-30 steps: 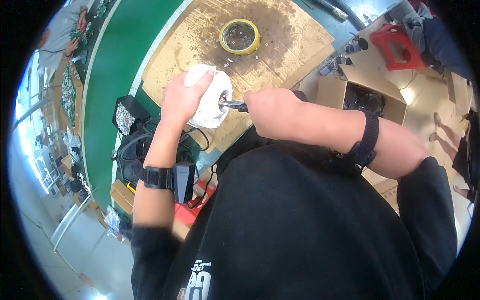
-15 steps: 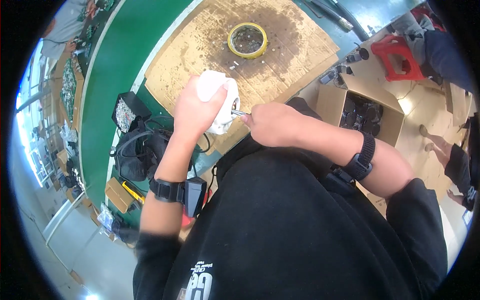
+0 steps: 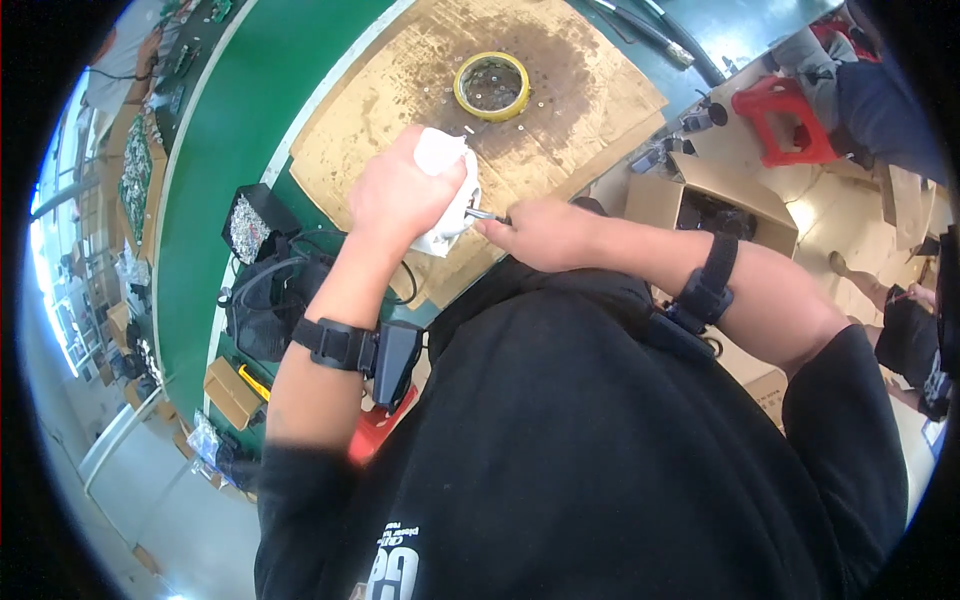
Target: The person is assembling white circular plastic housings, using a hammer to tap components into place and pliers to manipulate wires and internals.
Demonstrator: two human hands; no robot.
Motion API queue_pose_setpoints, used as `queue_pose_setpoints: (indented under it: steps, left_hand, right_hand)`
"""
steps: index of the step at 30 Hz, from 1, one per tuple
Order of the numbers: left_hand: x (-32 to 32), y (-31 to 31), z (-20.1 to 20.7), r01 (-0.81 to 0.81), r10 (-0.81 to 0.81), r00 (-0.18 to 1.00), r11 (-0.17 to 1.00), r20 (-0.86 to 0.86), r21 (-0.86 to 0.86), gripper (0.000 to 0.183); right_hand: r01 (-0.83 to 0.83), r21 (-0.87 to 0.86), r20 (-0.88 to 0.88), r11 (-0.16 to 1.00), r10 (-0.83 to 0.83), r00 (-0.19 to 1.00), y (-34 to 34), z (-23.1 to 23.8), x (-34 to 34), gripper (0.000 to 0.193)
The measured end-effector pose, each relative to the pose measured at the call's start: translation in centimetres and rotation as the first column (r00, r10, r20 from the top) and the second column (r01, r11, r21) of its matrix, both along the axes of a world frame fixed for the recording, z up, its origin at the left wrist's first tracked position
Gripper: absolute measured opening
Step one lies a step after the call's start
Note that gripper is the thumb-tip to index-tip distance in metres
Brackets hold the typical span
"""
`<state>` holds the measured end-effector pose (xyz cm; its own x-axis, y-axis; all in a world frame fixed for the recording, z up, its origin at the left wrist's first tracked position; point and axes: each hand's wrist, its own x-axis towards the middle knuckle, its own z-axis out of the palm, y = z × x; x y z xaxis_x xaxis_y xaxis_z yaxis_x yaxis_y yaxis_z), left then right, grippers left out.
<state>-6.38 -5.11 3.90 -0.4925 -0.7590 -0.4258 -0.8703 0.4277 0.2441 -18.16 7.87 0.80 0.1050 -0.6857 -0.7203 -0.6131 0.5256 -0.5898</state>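
My left hand is closed around a rounded white plastic-looking housing, held tilted above the cardboard sheet. Pinched in my right hand is a slim tool with a metal shaft; its exact kind does not show. The shaft points left, and its tip is at a dark opening in the housing's right side. What lies inside that opening is too small to make out. Beyond both hands, a yellow tape ring rests on the stained cardboard, with small metal parts inside and scattered around it.
A black bin of small parts stands on the green table at left, near a dark bag and cables. An open carton and a red stool are at right. Other people sit or stand around the edges.
Both hands have moved slightly upward in view, and the housing has turned a little. More of the tool's shaft shows between my right hand and the housing.
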Motion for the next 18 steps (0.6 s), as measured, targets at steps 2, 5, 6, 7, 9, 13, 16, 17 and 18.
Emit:
queue_pose_setpoints:
  steps: [2, 5, 6, 7, 9, 13, 16, 17, 18]
  left_hand:
    - [-0.2, -0.4, -0.5, -0.012, 0.012, 1.0, 1.0, 0.025, 0.001, 0.051]
    - [0.0, -0.8, -0.9, -0.037, 0.039, 0.998, 0.999, -0.055, 0.039, 0.052]
    - [-0.1, -1.1, -1.0, -0.035, 0.038, 0.997, 0.999, -0.061, 0.039, 0.052]
    - [0.0, -1.2, -1.0, -0.026, 0.029, 0.997, 0.999, -0.065, 0.038, 0.052]
    - [1.1, -1.2, -0.9, -0.029, 0.032, 0.996, 0.999, -0.083, 0.038, 0.052]
    - [-0.6, -1.0, 0.3, -0.003, 0.003, 0.999, 1.0, 0.041, 0.007, 0.053]
    - [0.9, -1.1, 0.1, -0.048, 0.048, 0.999, 0.999, 0.01, 0.019, 0.054]
    - [1.3, -1.2, -0.2, -0.053, 0.053, 0.999, 0.998, 0.007, 0.02, 0.054]
    - [1.4, -1.2, -0.5, -0.06, 0.06, 0.998, 0.998, 0.007, 0.014, 0.054]
  right_hand:
    - [-0.121, -0.069, -0.136, 0.99, 0.11, 0.985, -0.2, 0.6, -0.6, 0.057]
    - [-0.219, -0.159, -0.276, 0.963, 0.169, 0.946, -0.2, 0.1, -0.7, 0.043]
    - [-0.194, -0.196, -0.275, 0.961, 0.136, 0.952, -0.2, -0.2, -0.7, 0.037]
    - [-0.206, -0.193, -0.282, 0.959, 0.147, 0.948, -0.4, -0.3, -0.7, 0.037]
    - [0.076, 0.391, 0.281, 0.917, -0.198, 0.939, -1.2, -0.6, -0.5, 0.031]
    - [0.103, 0.165, 0.182, 0.981, -0.133, 0.974, -0.5, -1.6, -0.1, 0.029]
    - [-0.079, -0.109, -0.167, 0.991, 0.06, 0.984, -0.1, 0.5, 0.6, 0.028]
    - [-0.123, -0.128, -0.251, 0.984, 0.088, 0.964, -0.3, 1.3, 0.7, 0.025]
    - [-0.13, -0.134, -0.252, 0.982, 0.093, 0.963, -0.4, 1.7, 0.3, 0.025]
